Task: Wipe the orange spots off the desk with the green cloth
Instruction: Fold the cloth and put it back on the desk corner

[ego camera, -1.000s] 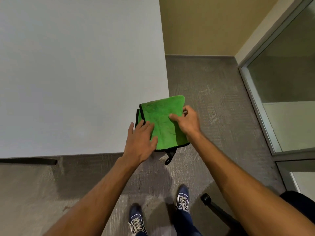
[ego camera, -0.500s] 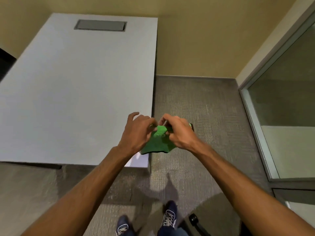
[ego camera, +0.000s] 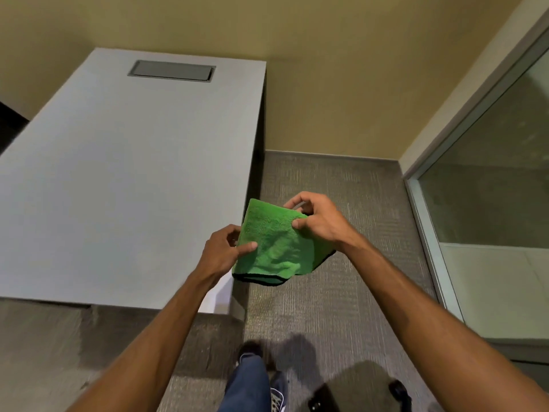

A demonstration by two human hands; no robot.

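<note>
Green cloth (ego camera: 276, 245) black-edged; desk (ego camera: 124, 188) grey; wall (ego camera: 341, 69) yellow

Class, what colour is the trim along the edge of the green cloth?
Black, seen best in the head view along the lower edge of the green cloth.

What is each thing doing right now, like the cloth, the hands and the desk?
green cloth: folded, held up in the air off the desk's right edge.
left hand: pinching the cloth's left side.
right hand: pinching the cloth's top right corner.
desk: bare, no orange spots showing.
grey hatch in the desk: shut, flush.
</note>
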